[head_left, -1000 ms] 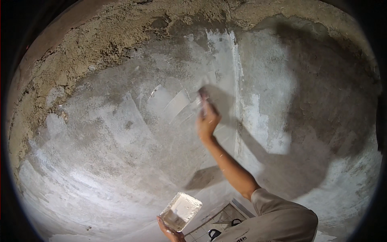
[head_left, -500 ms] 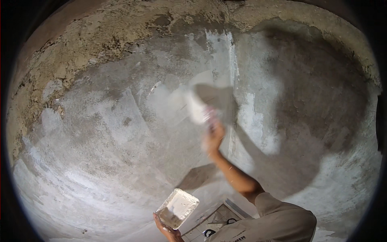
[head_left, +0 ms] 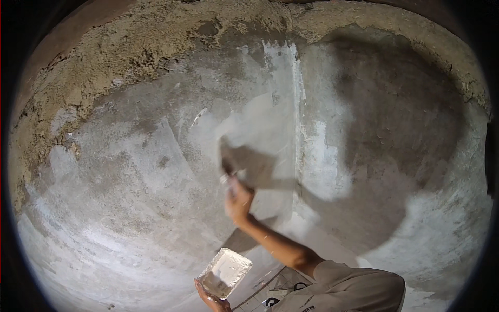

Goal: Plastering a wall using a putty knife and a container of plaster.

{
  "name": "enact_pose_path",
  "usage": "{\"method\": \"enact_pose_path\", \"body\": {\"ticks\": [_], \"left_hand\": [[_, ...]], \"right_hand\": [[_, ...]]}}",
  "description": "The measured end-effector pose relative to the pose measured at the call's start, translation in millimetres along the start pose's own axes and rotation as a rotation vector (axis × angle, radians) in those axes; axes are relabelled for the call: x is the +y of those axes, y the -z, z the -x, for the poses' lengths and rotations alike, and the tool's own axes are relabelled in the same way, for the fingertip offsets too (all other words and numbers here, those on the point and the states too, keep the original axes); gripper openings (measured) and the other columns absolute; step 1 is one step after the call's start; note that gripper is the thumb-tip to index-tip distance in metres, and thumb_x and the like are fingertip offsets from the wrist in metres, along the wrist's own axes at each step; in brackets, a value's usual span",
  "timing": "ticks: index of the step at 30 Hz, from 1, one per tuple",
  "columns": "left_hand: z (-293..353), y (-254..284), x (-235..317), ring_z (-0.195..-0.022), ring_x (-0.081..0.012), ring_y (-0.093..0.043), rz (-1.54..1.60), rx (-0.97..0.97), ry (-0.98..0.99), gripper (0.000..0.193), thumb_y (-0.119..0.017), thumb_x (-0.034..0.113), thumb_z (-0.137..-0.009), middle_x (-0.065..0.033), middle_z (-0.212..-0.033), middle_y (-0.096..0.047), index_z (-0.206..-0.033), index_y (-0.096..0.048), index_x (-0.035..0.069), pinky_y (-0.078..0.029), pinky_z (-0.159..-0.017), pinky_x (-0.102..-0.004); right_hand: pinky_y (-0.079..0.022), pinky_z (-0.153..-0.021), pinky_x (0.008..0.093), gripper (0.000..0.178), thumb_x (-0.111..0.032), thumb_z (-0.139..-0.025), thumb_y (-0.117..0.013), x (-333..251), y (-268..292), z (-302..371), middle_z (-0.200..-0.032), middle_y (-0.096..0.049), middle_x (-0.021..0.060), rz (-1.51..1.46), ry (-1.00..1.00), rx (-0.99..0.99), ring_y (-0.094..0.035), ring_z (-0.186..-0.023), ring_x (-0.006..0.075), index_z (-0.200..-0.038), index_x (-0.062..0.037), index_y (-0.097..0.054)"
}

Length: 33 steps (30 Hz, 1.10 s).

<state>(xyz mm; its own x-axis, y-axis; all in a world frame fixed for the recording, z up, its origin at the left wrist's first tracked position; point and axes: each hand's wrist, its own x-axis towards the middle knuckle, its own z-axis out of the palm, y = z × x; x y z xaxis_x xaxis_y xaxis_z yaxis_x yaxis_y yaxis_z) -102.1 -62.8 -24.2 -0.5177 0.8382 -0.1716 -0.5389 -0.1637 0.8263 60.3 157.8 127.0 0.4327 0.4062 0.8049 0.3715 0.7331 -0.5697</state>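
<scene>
My right hand (head_left: 239, 203) is closed round the handle of a wide putty knife (head_left: 225, 174). Its blade is turned nearly edge-on at the wall (head_left: 156, 151), and movement blurs it somewhat. Fresh pale grey smears lie on the wall around and above the blade. Low in the picture, my left hand (head_left: 209, 298) grips a shallow rectangular tray (head_left: 240, 278) by its lower left side. The tray has a whitish, crusted rim, and pale wet-looking plaster lies inside.
A vertical inside corner (head_left: 297, 130) joins two wall faces right of the knife. Rough tan, crumbly plaster (head_left: 119, 41) runs along the top and left. My shadow (head_left: 400, 109) darkens the right wall. Below my right arm, tiles (head_left: 254, 302) show.
My right hand has swept the putty knife left and down across the wall, away from the corner. The blade has turned from broadside to nearly edge-on. The tray has barely shifted.
</scene>
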Motion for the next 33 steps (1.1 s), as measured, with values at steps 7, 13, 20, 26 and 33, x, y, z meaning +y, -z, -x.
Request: {"method": "enact_pose_path", "body": {"ticks": [7, 13, 20, 26, 33], "left_hand": [[-12.3, -10.0, -12.7, -0.107, -0.0287, -0.054, 0.022, 0.051, 0.029, 0.057, -0.045, 0.054, -0.092, -0.0111, -0.118, -0.052, -0.125, -0.047, 0.008, -0.045, -0.088, -0.0435], [-7.6, 1.0, -8.9, -0.111, -0.0300, -0.051, 0.049, 0.094, 0.032, 0.060, -0.046, 0.055, -0.091, -0.0116, -0.122, -0.050, -0.128, -0.045, 0.007, -0.044, -0.091, -0.0455], [-0.3, 31.3, 0.0, -0.113, -0.0310, -0.051, 0.046, 0.172, -0.013, 0.061, -0.046, 0.054, -0.091, -0.0130, -0.124, -0.049, -0.129, -0.044, 0.006, -0.044, -0.092, -0.0465], [11.2, 54.9, 11.1, -0.105, -0.0329, -0.056, 0.022, 0.185, -0.043, 0.059, -0.045, 0.055, -0.092, -0.0146, -0.120, -0.052, -0.126, -0.045, 0.006, -0.048, -0.086, -0.0464], [4.1, 70.9, 6.6, -0.106, -0.0353, -0.055, 0.062, 0.263, -0.098, 0.059, -0.043, 0.054, -0.093, -0.0166, -0.120, -0.051, -0.126, -0.044, 0.004, -0.049, -0.086, -0.0483]], "right_hand": [[-0.056, -0.076, 0.0353, 0.021, 0.010, -0.078, -0.052, -55.2, -26.7, 70.1, -0.092, -0.069, 0.0170, -0.417, 0.171, -0.217, -0.069, -0.089, 0.0268, -0.090, 0.0010, -0.066], [-0.041, -0.051, 0.0349, 0.014, -0.002, -0.081, -0.058, -12.2, 19.5, 12.7, -0.058, -0.051, 0.0115, -0.014, 0.007, -0.092, -0.049, -0.052, 0.0221, -0.068, -0.0020, -0.053], [-0.040, -0.101, 0.0430, 0.048, 0.009, -0.076, -0.051, -6.1, -17.8, -3.9, -0.125, -0.057, 0.0243, 0.060, 0.249, -0.066, -0.050, -0.122, 0.0391, -0.124, 0.0036, -0.056], [-0.044, -0.101, 0.0430, 0.047, 0.009, -0.075, -0.052, -50.7, -50.5, 95.4, -0.127, -0.056, 0.0206, -0.126, 0.192, -0.277, -0.051, -0.121, 0.0390, -0.121, -0.0008, -0.061], [-0.050, -0.062, 0.0335, 0.015, 0.007, -0.073, -0.056, -32.1, 1.0, 149.3, -0.083, -0.064, 0.0129, -0.360, -0.005, -0.559, -0.063, -0.073, 0.0254, -0.083, -0.0002, -0.063]]}}
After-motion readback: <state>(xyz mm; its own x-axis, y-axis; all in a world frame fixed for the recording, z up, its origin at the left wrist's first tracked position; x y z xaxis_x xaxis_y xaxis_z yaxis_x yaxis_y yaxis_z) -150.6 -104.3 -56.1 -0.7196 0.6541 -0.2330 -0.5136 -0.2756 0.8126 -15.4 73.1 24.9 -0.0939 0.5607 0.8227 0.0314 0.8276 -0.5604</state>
